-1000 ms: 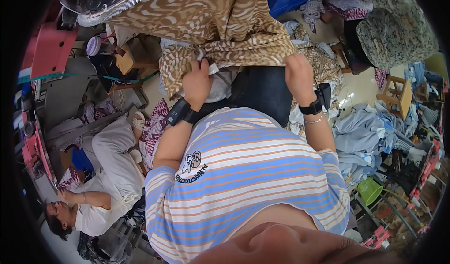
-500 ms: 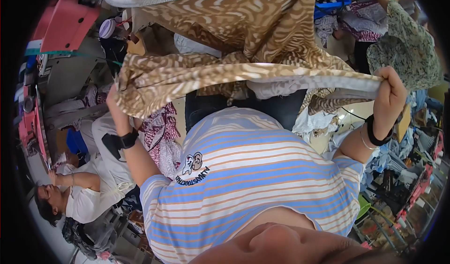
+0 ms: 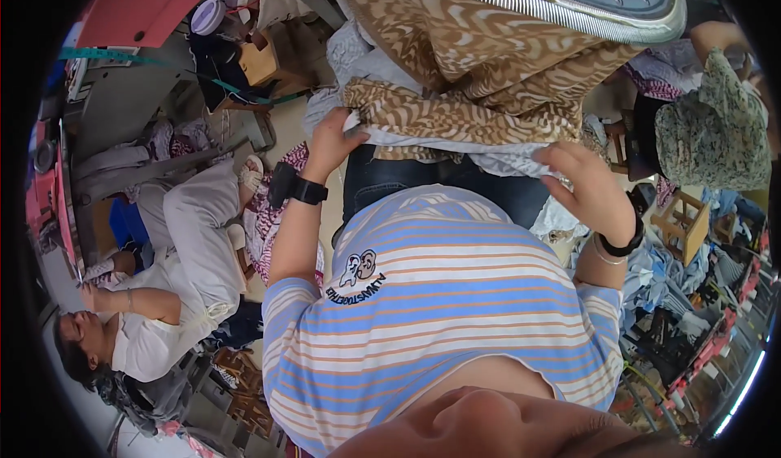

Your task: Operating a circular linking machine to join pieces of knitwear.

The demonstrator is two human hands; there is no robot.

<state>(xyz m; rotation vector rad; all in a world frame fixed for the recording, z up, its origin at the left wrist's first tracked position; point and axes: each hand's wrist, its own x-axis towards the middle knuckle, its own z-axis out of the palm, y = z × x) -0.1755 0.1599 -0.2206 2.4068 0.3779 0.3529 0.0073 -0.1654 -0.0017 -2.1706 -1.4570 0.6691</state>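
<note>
A brown cloth with a cream wavy pattern point(image 3: 488, 39) hangs from the table edge in front of me and comes down to my lap. Its near edge is folded into a band, and white fabric point(image 3: 455, 142) shows along the underside. My left hand point(image 3: 328, 142) pinches the left end of this band, where a bit of white sticks out by the fingers. At the right end, my right hand point(image 3: 587, 185) rests its fingertips on the white edge, thumb held apart from the fingers. Dark jeans point(image 3: 399, 177) lie beneath the cloth.
The table's ridged metal rim point(image 3: 569, 27) curves across the top. A seated person in light trousers point(image 3: 183, 222) is at the left, and another in a speckled top point(image 3: 716, 141) at the right. A wooden stool point(image 3: 682, 224) and heaped clothes point(image 3: 651, 271) lie at right.
Both hands have come inward and closer together. The band, stretched wide before, is now shorter and lower over my lap. My right hand's grip has loosened.
</note>
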